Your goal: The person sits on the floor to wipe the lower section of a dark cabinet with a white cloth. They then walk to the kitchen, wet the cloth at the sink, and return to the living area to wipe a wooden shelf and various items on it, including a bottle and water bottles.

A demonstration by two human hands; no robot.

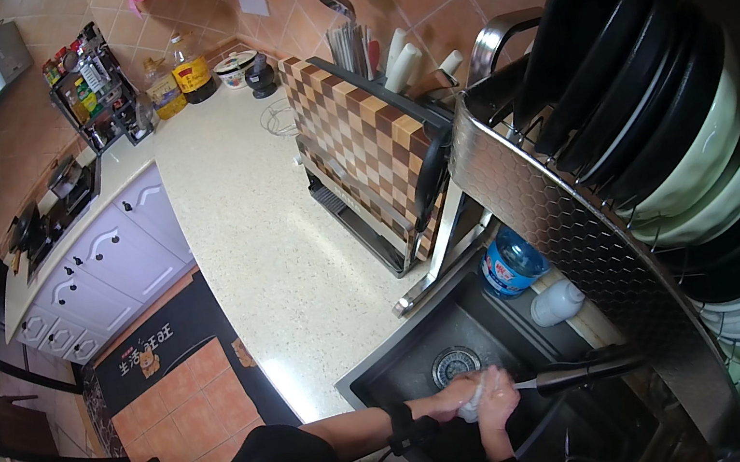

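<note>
Over the dark sink (410, 365), my left hand (455, 394) and my right hand (499, 400) are pressed together around a small whitish wet thing (471, 408). It could be a cloth; the fingers hide most of it. The spout of a black faucet (574, 374) ends close by my right hand. The round metal drain (455, 365) lies just beyond my left hand. On the sink's far side are a blue-labelled bottle (509, 265) and a white bottle (558, 303). Both wrists wear black bands.
A metal dish rack (554, 193) with black, green and white dishes rises at the right. On the pale counter (252, 228) a checkered wooden cutting board (358, 137) stands in a holder beside white-handled knives (404, 64). Oil bottles (192, 73) and a spice rack (97, 93) stand farther back.
</note>
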